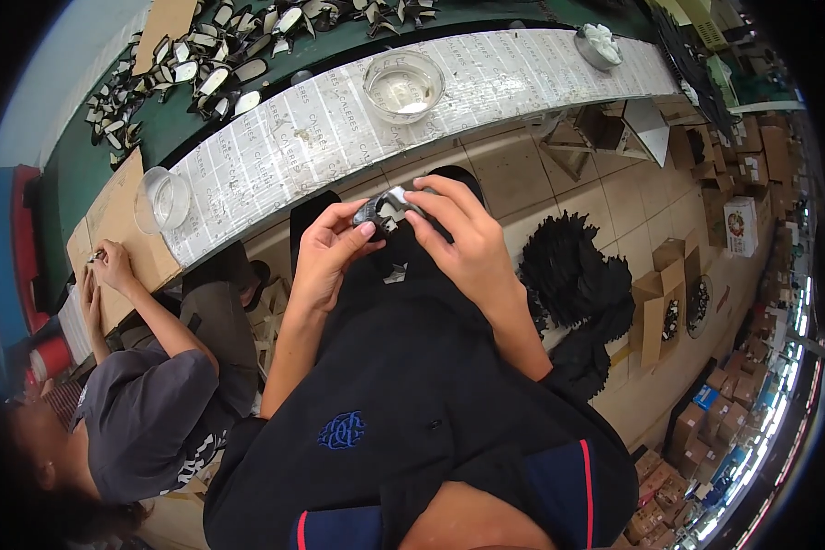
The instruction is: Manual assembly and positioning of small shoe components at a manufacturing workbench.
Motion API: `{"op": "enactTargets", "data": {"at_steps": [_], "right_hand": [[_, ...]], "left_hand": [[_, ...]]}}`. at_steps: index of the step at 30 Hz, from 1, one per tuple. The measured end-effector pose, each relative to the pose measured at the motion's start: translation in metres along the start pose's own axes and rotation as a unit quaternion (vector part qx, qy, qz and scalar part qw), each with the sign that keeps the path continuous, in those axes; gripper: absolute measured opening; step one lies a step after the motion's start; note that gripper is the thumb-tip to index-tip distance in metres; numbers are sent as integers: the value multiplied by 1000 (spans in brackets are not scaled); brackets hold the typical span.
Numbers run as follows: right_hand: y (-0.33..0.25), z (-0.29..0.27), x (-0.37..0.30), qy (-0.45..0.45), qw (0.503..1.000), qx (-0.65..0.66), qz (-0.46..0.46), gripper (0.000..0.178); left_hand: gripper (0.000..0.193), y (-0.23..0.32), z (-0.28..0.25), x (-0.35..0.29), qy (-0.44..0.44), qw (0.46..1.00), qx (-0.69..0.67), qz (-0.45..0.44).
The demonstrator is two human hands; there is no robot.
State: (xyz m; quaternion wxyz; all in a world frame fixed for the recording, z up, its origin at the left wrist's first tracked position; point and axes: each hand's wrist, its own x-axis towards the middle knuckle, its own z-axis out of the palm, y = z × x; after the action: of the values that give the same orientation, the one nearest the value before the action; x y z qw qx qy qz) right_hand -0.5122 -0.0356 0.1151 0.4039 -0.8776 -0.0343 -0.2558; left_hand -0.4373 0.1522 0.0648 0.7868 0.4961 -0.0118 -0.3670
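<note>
In front of my chest, both hands meet over a small glossy black piece [368, 216] with a pale inner side; its exact kind is hard to make out. My left hand [325, 252] pinches it between thumb and fingers. My right hand [463, 234] is closed at its other end, the thumb and fingertips bent inward. A small white bit [398, 194], perhaps a wad, shows at the right fingertips. Part of the black piece is hidden behind the fingers.
Ahead runs a paper-covered bench [293, 137] with a clear bowl [403, 87], another clear bowl [163, 200] and a bowl of white wads [599, 46]. Small black-and-white pieces [215, 69] lie heaped beyond. A co-worker [156, 394] sits left. Black strips [577, 275] and an open carton [660, 302] are right.
</note>
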Motion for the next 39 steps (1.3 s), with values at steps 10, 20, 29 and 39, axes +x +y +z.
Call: {"op": "enactTargets", "data": {"at_steps": [10,20,29,39], "right_hand": [[-5,0,-4,-13,999,43,31,24],[-4,0,-6,35,943,262,203,19],[63,2,-54,10,918,298,261,18],[142,74,-130,54,808,451,374,19]], "left_hand": [[31,0,-1,1,5,1000,-9,-8],[31,-2,-10,5,9,1000,2,-12],[28,87,11,25,234,803,368,407],[30,336,144,172,120,396,384,826]]}}
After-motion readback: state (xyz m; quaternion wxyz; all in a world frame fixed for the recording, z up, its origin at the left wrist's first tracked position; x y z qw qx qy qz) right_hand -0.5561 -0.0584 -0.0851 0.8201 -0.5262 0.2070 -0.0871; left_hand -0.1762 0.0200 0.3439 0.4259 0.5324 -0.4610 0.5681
